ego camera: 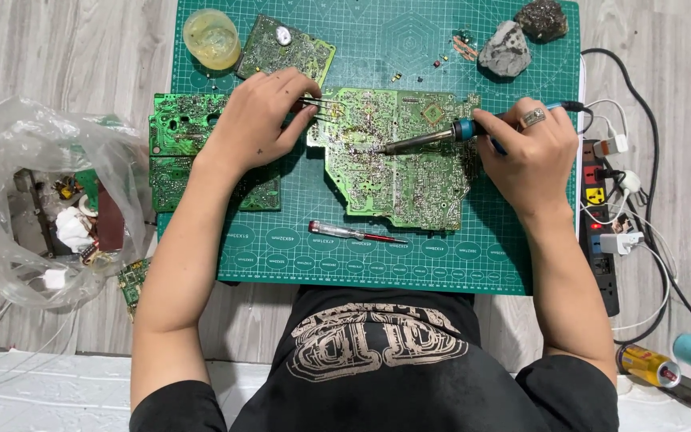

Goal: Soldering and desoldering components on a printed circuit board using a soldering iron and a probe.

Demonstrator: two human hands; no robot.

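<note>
**Iron On The Board, Tweezers Standing By**

Down on the green cutting mat (281, 264), right in the middle: large green circuit board (397, 160), solder side up. Right hand (531, 152) wrapped tight around the blue handle of a soldering iron (433, 140), fingers closed on the grip, ring on one finger, tip pressed to the board left of centre. Left hand (259, 120) coming in from the other side, thumb and fingers pinched on a pair of metal tweezers (321, 104), points aimed at the board's upper left edge, close to the iron's tip but apart from it.

Looks like the heating stage of lifting a part off the board (a judgement, not a certainty): joint being warmed, tweezers ready. Next move calls for a steady tip on the one joint, then a gentle pull with the tweezers once the solder runs, no forcing.

Around the action: a red-handled screwdriver (353, 233) lying just below the board, more green boards (189, 152) under and beside the left forearm, a yellowish tub (211, 38) at the mat's top left, two rough stones (505, 48) top right, a power strip (601, 232) off the right edge, a clear plastic bag (33, 200) of scrap far left.
</note>
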